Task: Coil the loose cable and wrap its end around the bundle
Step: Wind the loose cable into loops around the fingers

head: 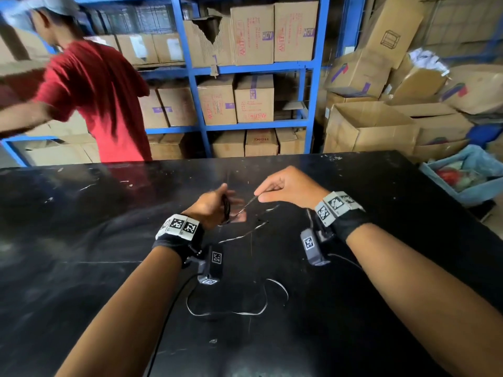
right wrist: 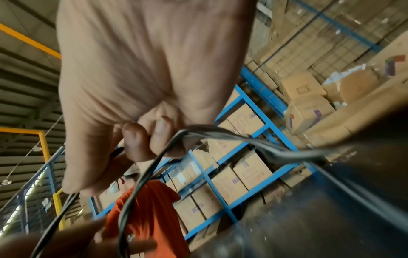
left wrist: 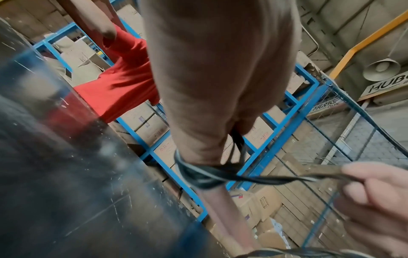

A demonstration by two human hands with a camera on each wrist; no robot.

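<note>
Nearest the camera, on the scratched glossy black tabletop [head: 81, 268]: slack run of the thin black cable [head: 231, 312], lying in one open loop between the two forearms, then trailing up along the surface toward the hands.

Left hand [head: 211, 206], raised just above the tabletop: several turns of the cable wound round its fingers [left wrist: 212, 206], forming a small dark bundle [left wrist: 198, 176]; fingers extended, not closed over the turns as far as the left wrist view shows. Thumb position not resolvable.

Right hand [head: 285, 190], beside the left and slightly farther: thumb and forefinger pinched together on the cable, other fingers [right wrist: 134, 141] curled in. Short taut stretch of cable running between the pinch and the bundle. Motion blur on that stretch in all views.

Marker-printed grey wrist bands with small camera modules on both wrists.

Beyond the table's far edge, left: person in a red T-shirt [head: 95, 99] and light cap, turned away, blurred.

Far right of the table: light blue bin [head: 468, 191] with a red item inside, contents not identifiable.

Behind: blue metal shelving rack [head: 201, 110] stacked with brown cardboard cartons [head: 253, 99]; further loose cartons piled at right, one open-topped.
</note>
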